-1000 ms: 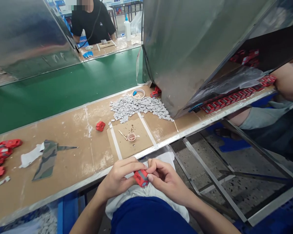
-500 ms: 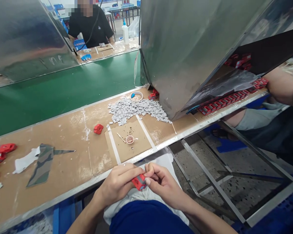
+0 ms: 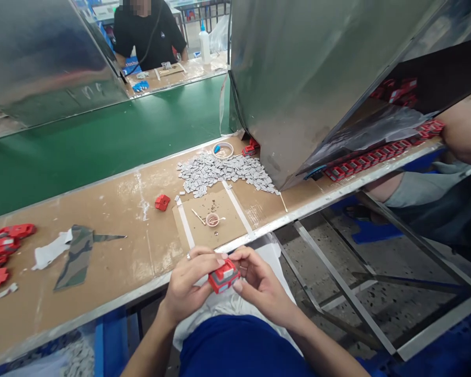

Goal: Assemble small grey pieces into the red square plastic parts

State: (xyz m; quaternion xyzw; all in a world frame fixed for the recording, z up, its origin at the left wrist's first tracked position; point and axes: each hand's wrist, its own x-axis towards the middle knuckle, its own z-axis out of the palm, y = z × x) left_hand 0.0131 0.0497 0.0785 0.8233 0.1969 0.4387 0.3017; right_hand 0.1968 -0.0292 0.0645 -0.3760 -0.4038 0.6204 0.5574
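Note:
A small red and grey plastic part [image 3: 223, 276] with pale patches is held over my lap, near the table's front edge. My left hand [image 3: 192, 280] grips it from the left, fingers bent over its top. On the other side, my right hand [image 3: 259, 283] has its thumb and fingertips closed against the part's right end. Just beyond the hands, a cardboard pad [image 3: 235, 230] carries a small cup [image 3: 212, 220] and a thin white stick [image 3: 198, 215]. Another red part [image 3: 162, 202] lies alone to the left of the pad.
Many small grey pieces [image 3: 220, 170] are heaped behind the pad, beside a tape ring [image 3: 223, 151]. Red parts [image 3: 8, 241] and camouflage cloth [image 3: 75, 256] lie left. A metal housing [image 3: 298, 94] rises at right, with a row of red parts [image 3: 369, 159] beside it. A person [image 3: 147, 36] sits opposite.
The red and grey part has been raised slightly and turned, so its pale-patched top shows more. Both hands have moved up with it, and the right fingers have spread a little. The view has shifted slightly.

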